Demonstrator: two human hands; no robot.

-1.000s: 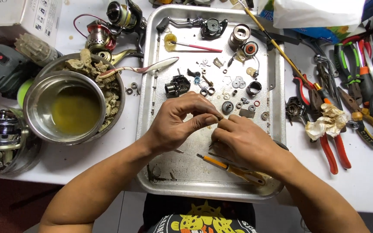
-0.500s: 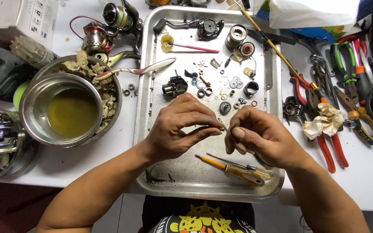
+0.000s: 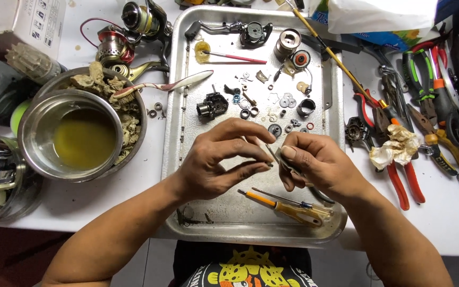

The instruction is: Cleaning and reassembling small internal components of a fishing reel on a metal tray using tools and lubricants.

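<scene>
Both hands hover over the middle of a metal tray [image 3: 179,127]. My left hand [image 3: 216,162] pinches a thin metal pin [image 3: 270,154] between thumb and fingers. My right hand [image 3: 314,165] holds a small flat grey metal part [image 3: 288,166] against the pin's tip. The two hands nearly touch. Behind them on the tray lie several small reel parts [image 3: 277,106]: gears, washers, a black housing [image 3: 212,104]. A yellow-handled screwdriver [image 3: 288,208] lies on the tray just below my right hand.
A steel bowl of yellow liquid [image 3: 73,135] sits left inside a larger bowl with rags and a toothbrush [image 3: 160,85]. Fishing reels [image 3: 134,26] lie at back left and far left. Pliers and cutters [image 3: 410,133] crowd the right, with a crumpled tissue [image 3: 397,146].
The hands drew slightly apart and came back together; the pin and small part are now held tip to tip between them. The view shifted a little.
</scene>
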